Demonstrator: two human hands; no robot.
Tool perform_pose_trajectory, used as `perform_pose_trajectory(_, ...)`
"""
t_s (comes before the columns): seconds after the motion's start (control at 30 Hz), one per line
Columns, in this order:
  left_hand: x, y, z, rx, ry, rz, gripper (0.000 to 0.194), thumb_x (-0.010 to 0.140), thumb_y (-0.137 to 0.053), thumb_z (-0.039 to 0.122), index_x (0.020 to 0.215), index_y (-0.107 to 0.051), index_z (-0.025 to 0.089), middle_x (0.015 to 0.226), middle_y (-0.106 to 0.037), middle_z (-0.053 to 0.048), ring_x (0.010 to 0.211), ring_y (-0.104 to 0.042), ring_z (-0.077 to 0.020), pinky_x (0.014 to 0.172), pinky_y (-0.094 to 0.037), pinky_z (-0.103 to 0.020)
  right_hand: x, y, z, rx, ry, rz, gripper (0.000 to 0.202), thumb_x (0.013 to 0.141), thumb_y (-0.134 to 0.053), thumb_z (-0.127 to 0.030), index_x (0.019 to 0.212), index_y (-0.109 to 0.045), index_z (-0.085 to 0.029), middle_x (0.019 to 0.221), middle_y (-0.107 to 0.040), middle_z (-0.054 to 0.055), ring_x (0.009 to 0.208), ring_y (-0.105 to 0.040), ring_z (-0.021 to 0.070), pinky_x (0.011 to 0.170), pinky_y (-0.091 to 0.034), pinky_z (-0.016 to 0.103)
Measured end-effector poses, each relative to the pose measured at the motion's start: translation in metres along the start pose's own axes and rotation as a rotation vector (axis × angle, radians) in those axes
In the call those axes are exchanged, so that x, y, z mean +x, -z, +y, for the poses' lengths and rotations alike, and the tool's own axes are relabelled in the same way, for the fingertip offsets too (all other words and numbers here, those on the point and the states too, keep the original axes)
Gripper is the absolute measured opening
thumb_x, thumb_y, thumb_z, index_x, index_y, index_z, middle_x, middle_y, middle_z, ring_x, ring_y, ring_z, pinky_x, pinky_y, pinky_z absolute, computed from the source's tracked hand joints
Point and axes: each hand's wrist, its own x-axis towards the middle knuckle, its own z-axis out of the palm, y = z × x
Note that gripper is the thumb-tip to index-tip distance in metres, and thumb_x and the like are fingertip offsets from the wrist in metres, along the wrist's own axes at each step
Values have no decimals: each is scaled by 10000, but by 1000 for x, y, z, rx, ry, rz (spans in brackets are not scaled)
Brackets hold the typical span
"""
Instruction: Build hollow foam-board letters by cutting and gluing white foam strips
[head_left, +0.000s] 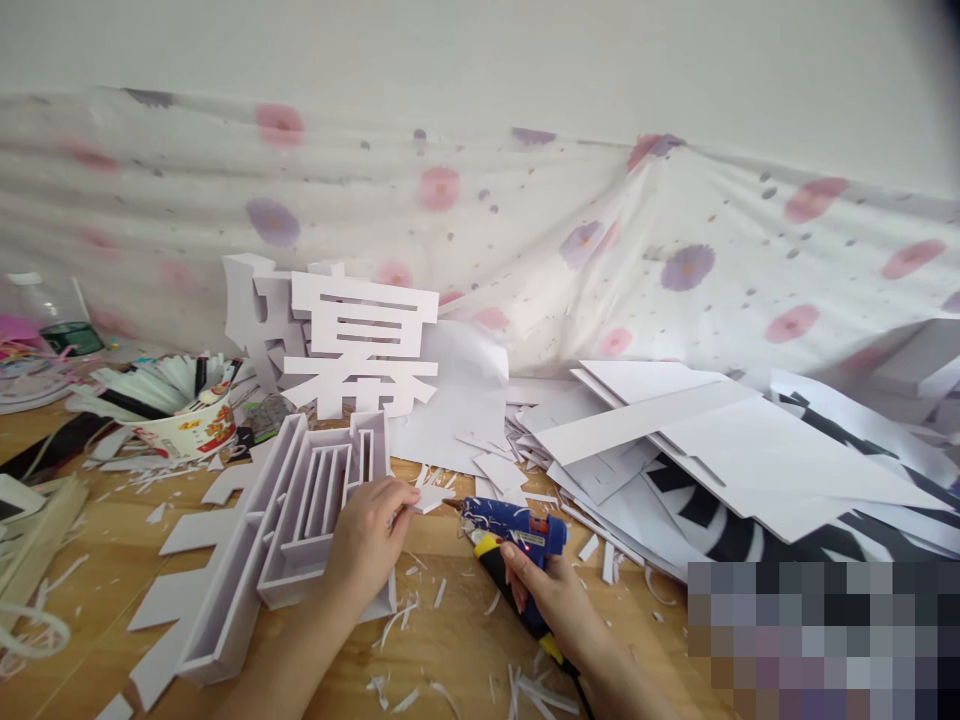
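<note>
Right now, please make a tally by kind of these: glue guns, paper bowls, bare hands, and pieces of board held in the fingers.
Blue plastic glue gun: 1
White printed paper bowl: 1
Bare hands, left hand and right hand: 2
Small flat white board piece: 1
Total: 5

A small, flat white piece (432,499) is held above the tabletop, at nine o'clock from a blue glue gun (510,522). The gun's nozzle is aimed toward nine o'clock, close to the piece.
</note>
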Motion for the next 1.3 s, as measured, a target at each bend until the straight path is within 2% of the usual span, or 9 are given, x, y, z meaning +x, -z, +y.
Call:
perform_pose_trajectory(0.57, 0, 0, 0, -34, 23, 18, 180, 741, -501, 53, 746, -589, 211, 785, -692, -13, 763, -640, -182, 708, -498, -322, 6, 5, 3, -31, 17, 29, 543, 628, -586, -719, 546, -437, -204, 393, -413, -55, 372, -376, 76, 397, -322, 209)
perform_pose_trajectory(0.77, -2, -1, -2, -121, 100, 17, 158, 750, -504, 104, 743, -612, 219, 799, -695, -17, 785, -635, -189, 737, -489, -332, 9, 7, 4, -36, 23, 51, 518, 652, -595, -687, 550, -459, -197, 395, -417, -55, 362, -374, 75, 395, -299, 211)
perform_pose_trajectory(0.83, 0, 0, -2, -216, 180, 7, 113, 754, -531, 160, 742, -626, 220, 796, -693, -15, 789, -633, -187, 746, -482, -324, 10, 9, 3, -33, 22, 50, 514, 655, -595, -683, 559, -480, -191, 392, -414, -57, 365, -376, 77, 399, -298, 211)
perform_pose_trajectory(0.9, 4, 2, 0, -355, 339, -3, 52, 730, -596, 246, 710, -628, 209, 744, -680, -6, 732, -624, -177, 700, -478, -294, 10, 12, 2, -18, 24, 46, 513, 656, -597, -680, 581, -507, -181, 402, -418, -56, 378, -381, 78, 406, -298, 210)
perform_pose_trajectory(1.0, 11, 5, 4, -686, 655, -19, 224, 638, -699, 388, 689, -633, 180, 666, -649, 1, 623, -582, -146, 586, -459, -247, 10, 18, 2, 21, 30, -24, 528, 652, -595, -685, 623, -550, -160, 424, -419, -54, 395, -383, 78, 417, -296, 213)
perform_pose_trajectory(1.1, 15, 8, 8, -965, 910, -32, 396, 532, -766, 458, 766, -669, 154, 699, -652, -15, 608, -556, -123, 536, -439, -221, 8, 22, 2, 33, 48, -143, 549, 658, -580, -695, 647, -574, -146, 452, -438, -42, 415, -394, 81, 437, -303, 222)
perform_pose_trajectory(1.17, 16, 8, 8, -1035, 1008, -30, 453, 472, -801, 457, 779, -684, 144, 725, -655, -26, 600, -544, -108, 523, -424, -210, 6, 22, 3, 24, 53, -190, 554, 657, -575, -702, 640, -572, -148, 471, -455, -33, 431, -405, 85, 453, -312, 227)
perform_pose_trajectory(1.3, 15, 7, 7, -1061, 1057, -42, 463, 441, -819, 439, 775, -702, 141, 720, -659, -29, 583, -531, -92, 518, -398, -201, 3, 22, 2, -9, 40, -218, 569, 638, -565, -727, 594, -542, -160, 444, -441, -36, 431, -405, 90, 461, -302, 230)
